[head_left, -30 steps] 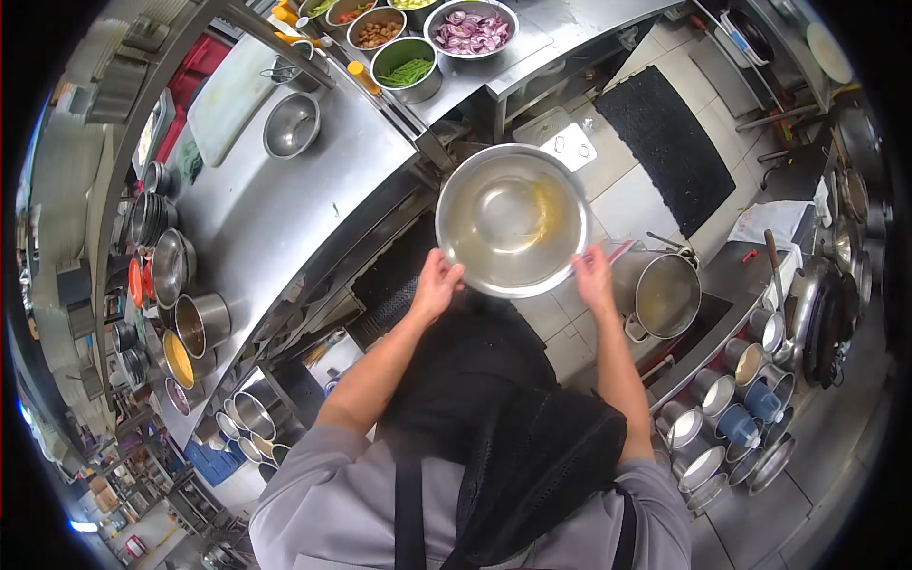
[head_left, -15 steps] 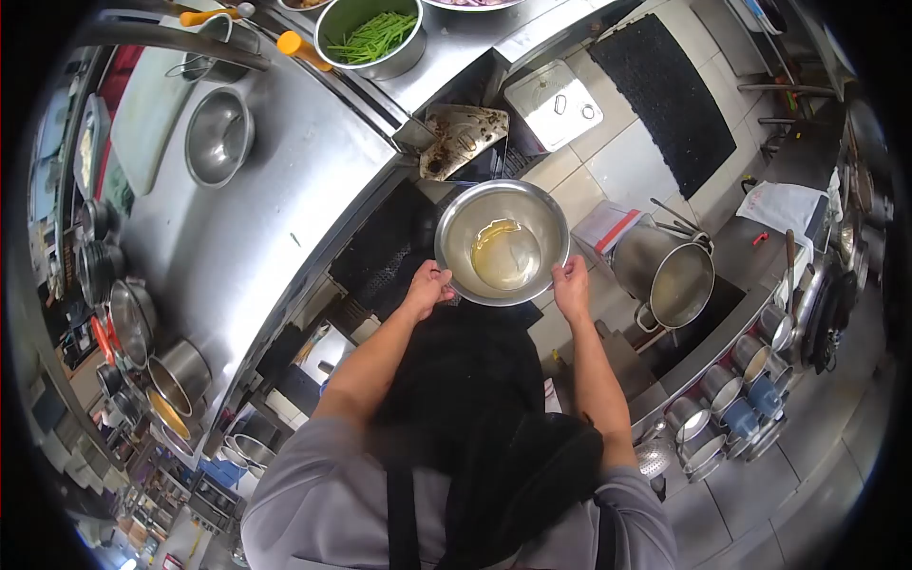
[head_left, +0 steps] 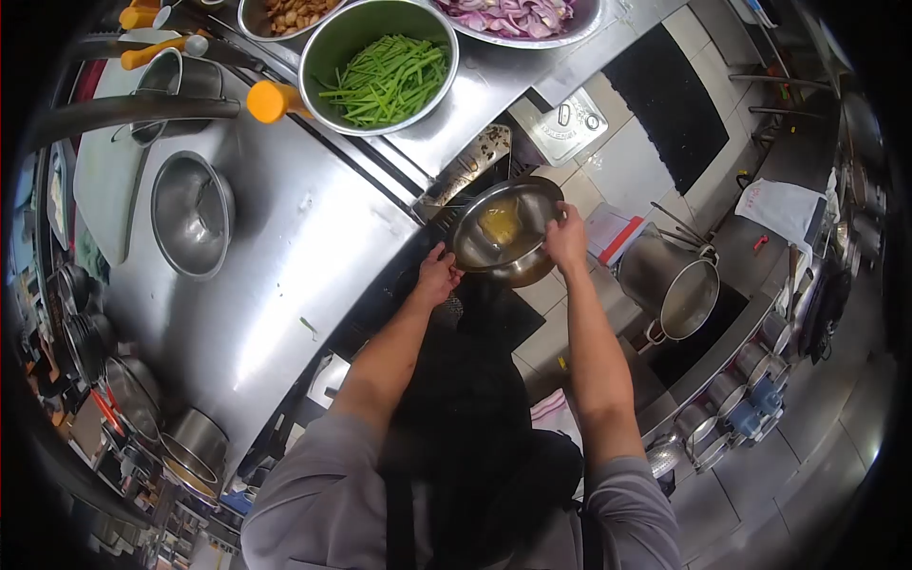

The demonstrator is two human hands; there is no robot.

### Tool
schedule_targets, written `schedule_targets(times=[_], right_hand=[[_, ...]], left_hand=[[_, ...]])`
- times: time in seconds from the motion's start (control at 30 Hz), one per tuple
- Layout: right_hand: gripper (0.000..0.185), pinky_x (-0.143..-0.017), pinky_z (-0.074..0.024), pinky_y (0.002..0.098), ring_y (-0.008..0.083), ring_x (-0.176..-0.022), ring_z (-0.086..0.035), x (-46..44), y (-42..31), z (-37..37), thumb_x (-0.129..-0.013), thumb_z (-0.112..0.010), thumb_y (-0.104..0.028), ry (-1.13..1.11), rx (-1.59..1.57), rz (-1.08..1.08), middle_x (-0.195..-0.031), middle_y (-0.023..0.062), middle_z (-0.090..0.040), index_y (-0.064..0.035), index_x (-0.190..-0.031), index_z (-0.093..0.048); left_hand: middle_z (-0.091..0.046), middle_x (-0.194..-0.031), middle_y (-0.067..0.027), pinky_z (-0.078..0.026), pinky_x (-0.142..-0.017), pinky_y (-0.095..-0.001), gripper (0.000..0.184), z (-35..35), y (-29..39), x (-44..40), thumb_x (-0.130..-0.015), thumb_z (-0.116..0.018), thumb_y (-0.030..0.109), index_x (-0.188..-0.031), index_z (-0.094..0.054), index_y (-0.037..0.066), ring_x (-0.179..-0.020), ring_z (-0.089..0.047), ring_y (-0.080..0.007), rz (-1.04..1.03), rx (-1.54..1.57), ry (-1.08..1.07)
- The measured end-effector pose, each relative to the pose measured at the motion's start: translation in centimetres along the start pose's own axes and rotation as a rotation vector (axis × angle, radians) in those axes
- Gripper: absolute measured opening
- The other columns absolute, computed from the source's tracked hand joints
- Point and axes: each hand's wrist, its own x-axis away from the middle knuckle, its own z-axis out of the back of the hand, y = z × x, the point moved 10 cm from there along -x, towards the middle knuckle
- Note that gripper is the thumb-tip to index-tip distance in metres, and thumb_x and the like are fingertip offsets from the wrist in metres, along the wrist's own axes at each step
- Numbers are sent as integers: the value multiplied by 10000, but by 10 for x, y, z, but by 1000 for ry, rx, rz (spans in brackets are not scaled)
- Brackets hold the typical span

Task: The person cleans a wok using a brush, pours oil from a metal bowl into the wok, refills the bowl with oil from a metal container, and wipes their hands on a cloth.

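Note:
In the head view a steel mixing bowl (head_left: 484,255) is held in the air between both hands, tilted away from me. A yellowish liquid (head_left: 501,223) lies in it, gathered toward the far side. My left hand (head_left: 439,275) grips the near left rim. Fingers of my right hand (head_left: 566,237) are closed on the right rim. Just beyond the bowl is a stained metal piece (head_left: 472,163), partly hidden by it. A steel bowl of cut green stalks (head_left: 389,81) stands on the counter ahead.
The steel counter (head_left: 275,256) runs along my left, bearing another bowl (head_left: 192,216). Farther ahead are sliced purple onions (head_left: 503,14) and a bowl of brown pieces (head_left: 294,14). A large pot (head_left: 679,290) stands at right. Orange-capped handles (head_left: 271,101) stick out over the counter.
The bowl has gone from nearly level to tilted, its liquid shifting toward the far side. My right hand has risen along the rim, and the view has moved closer to the counter.

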Motion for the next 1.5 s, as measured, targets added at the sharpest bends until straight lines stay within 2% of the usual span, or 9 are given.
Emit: schedule_targets(times=[0.1,0.23,0.47,0.57,0.97,1.13,1.27,1.43,1.5], right_hand=[[345,-581,-589,390,322,-708,-733,-22,-38,-8,-859,-600,-38,-29,-13,-90,-969,256,-717,65,-1187,-625],[283,-586,-607,392,311,-562,-709,-61,-77,-34,-841,-585,7,-100,-84,-176,-891,296,-710,129,-1087,-650],[269,-551,-611,374,313,-730,-734,-125,-125,-101,-837,-673,-18,-193,-281,-125,-986,243,-710,125,-1063,-663],[372,-769,-608,403,339,-1014,-708,-102,-166,-79,-739,-781,-39,-48,-279,-43,-990,224,-732,115,-1061,-675],[464,-630,-622,355,262,-767,-734,-152,-101,-132,-878,-661,-68,-140,-377,73,-1001,209,-710,73,-1307,-549],[488,-578,-596,353,252,-628,-719,-81,-144,-75,-934,-600,-118,-170,-497,-34,-896,205,-708,63,-1374,-487],[401,-660,-573,438,313,-643,-728,-41,-130,-28,-921,-611,-173,31,-269,126,-834,229,-706,27,-1263,-553],[396,-612,-529,460,334,-605,-682,50,5,-11,-935,-558,-195,-116,63,259,-675,187,-662,-12,-1286,-556],[296,-696,-534,502,407,-777,-686,90,121,-22,-915,-541,-245,-233,372,257,-735,211,-677,-13,-1050,-666]], left_hand=[[-565,-778,-26,-467,-544,-269,494,2,14,-14,-1008,-583,139,-1468,-416,208,-645,-579,-152,45,100,21],[-546,-732,11,-457,-527,-237,145,3,28,-50,-962,-626,96,-851,-538,128,-639,-574,-116,168,412,-73],[-695,-839,-46,-508,-565,-287,81,61,19,-200,-924,-634,147,-948,-660,74,-780,-685,-202,436,1049,-307],[-723,-973,-109,-590,-672,-356,208,68,53,-202,-953,-567,165,-1075,-681,41,-882,-707,-283,116,1084,-266],[-619,-1291,-166,-549,-960,-440,351,73,58,-108,-1067,-424,251,-1282,-550,2,-1225,-586,-344,-71,955,-135],[-645,-1184,-161,-607,-859,-392,372,137,15,-90,-1064,-469,307,-1311,-509,31,-1073,-669,-333,32,686,-125],[-616,-930,-88,-616,-707,-277,662,160,25,8,-963,-665,274,-1487,-317,65,-873,-724,-194,23,-357,272],[-573,-1378,-197,-444,-1077,-409,664,179,21,83,-890,-697,374,-1409,-506,7,-1288,-549,-335,-166,-1298,279],[-531,-1447,-196,-392,-1132,-420,727,186,-10,105,-875,-716,425,-1426,-496,5,-1352,-495,-355,-57,-1386,147]])
